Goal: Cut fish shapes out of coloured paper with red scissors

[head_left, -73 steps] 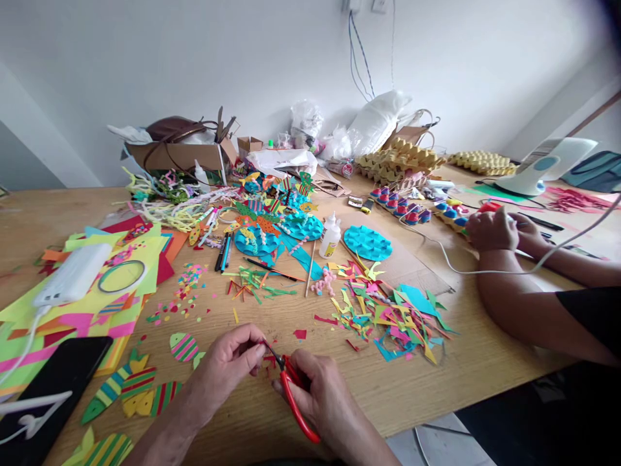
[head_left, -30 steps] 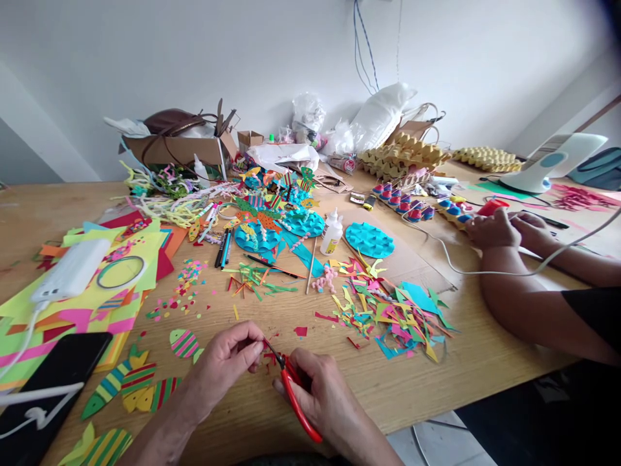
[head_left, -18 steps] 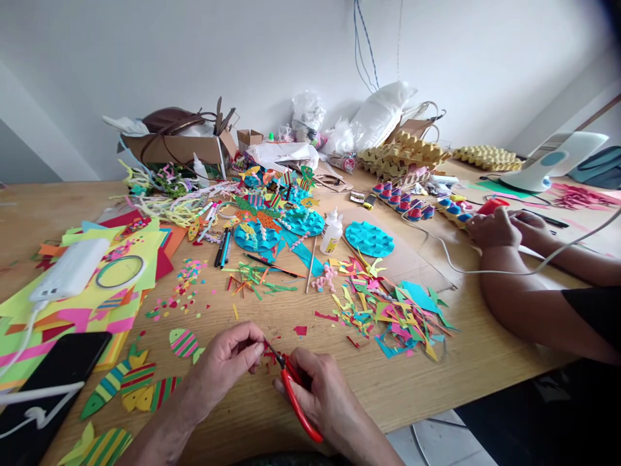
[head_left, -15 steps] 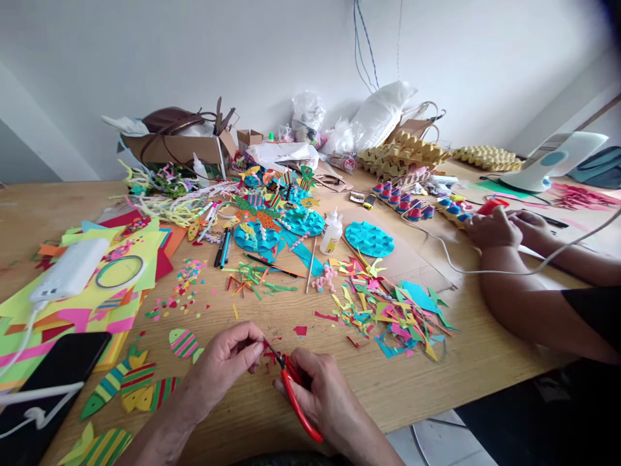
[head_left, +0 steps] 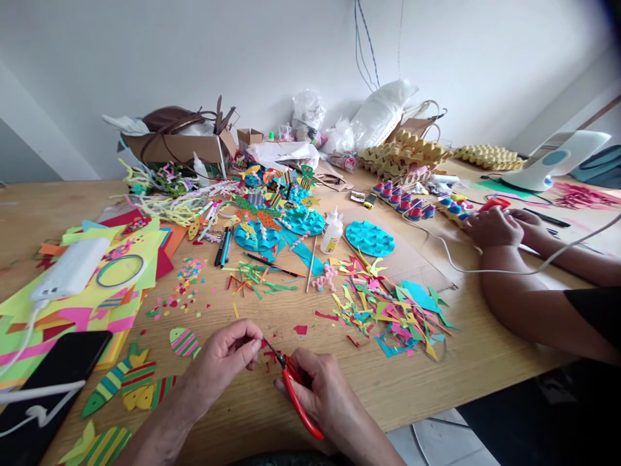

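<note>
My right hand (head_left: pixel 317 382) is closed round the red handles of a pair of scissors (head_left: pixel 301 409). Their dark blades point up and left to the fingertips of my left hand (head_left: pixel 237 349). My left thumb and fingers are pinched on a tiny dark red piece of paper (head_left: pixel 263 343), mostly hidden by the fingers. Small red paper scraps (head_left: pixel 272 356) lie on the table beneath the blades. Left of my left hand lie a pink-and-green striped paper fish (head_left: pixel 183 342) and several more striped paper fish (head_left: pixel 138 382).
A stack of coloured paper (head_left: pixel 155 259) with a white power strip (head_left: pixel 72 266) is at left, a black phone (head_left: pixel 53 388) before it. Paper offcuts (head_left: pixel 398 317), a glue bottle (head_left: pixel 332 234) and a blue-painted oval (head_left: pixel 370 239) stand ahead. At right, a co-worker's hands (head_left: pixel 499 228) handle something red.
My hands and the scissors have hardly moved. The blades look slightly more closed at my left fingertips, and more red scraps show beneath them.
</note>
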Demonstrator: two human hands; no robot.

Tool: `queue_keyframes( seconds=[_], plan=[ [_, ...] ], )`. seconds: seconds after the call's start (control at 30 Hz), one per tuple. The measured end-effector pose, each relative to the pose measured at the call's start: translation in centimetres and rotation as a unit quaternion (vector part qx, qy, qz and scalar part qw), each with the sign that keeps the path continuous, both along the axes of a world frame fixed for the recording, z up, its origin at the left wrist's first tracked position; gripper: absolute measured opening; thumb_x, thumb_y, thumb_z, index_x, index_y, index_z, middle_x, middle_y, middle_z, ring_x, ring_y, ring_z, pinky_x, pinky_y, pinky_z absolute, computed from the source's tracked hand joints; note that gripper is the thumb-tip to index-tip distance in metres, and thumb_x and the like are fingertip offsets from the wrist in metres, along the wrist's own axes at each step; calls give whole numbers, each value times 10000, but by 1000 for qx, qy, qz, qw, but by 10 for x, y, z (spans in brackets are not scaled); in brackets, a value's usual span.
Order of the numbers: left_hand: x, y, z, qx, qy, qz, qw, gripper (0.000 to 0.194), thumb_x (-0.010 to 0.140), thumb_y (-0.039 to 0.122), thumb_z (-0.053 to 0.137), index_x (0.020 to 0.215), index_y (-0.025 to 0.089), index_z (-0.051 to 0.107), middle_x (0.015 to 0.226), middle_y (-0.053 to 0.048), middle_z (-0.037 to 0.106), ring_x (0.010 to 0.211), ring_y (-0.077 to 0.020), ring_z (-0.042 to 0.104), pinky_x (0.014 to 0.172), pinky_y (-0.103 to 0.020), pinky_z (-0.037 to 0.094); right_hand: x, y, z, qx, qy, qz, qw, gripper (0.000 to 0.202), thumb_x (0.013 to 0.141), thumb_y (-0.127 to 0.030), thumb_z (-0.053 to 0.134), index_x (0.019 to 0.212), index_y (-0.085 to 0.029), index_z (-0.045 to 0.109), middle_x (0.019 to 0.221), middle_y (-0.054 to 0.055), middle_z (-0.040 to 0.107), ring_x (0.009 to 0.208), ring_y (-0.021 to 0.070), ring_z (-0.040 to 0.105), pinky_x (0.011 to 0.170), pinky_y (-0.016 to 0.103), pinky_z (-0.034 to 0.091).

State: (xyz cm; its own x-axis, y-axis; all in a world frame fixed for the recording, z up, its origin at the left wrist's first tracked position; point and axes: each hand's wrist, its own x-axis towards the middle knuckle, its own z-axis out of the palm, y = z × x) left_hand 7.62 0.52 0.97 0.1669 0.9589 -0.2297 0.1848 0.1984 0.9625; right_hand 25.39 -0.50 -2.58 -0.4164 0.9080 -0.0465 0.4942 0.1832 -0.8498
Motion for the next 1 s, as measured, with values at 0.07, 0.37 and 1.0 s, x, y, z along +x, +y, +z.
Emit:
queue_keyframes(
  seconds=[0.07,0.37,1.0],
  plan=[
    [-1,0,0,2,3,7,1000,162,728,300,517,603,196,520,543,52,438,547,-120,423,532,-224,366,0,0,1,0,-3,0,1000,302,745,-243,568,539,-175,358,494,-78,350,471,59,294,434,175,199],
    [-8,2,-4,27,52,-29,998,152,745,300,493,633,201,521,550,47,444,554,-131,437,545,-233,371,1,3,3,-7,-40,14,999,312,753,-295,569,535,-173,382,493,-72,354,463,64,311,439,187,206],
    [-152,51,-9,53,483,33,873,203,724,297,455,562,217,547,545,25,565,568,-164,520,544,-232,329,13,7,4,3,-295,73,953,172,807,-262,486,712,-177,602,714,76,691,653,218,628,509,257,247]
  ],
)
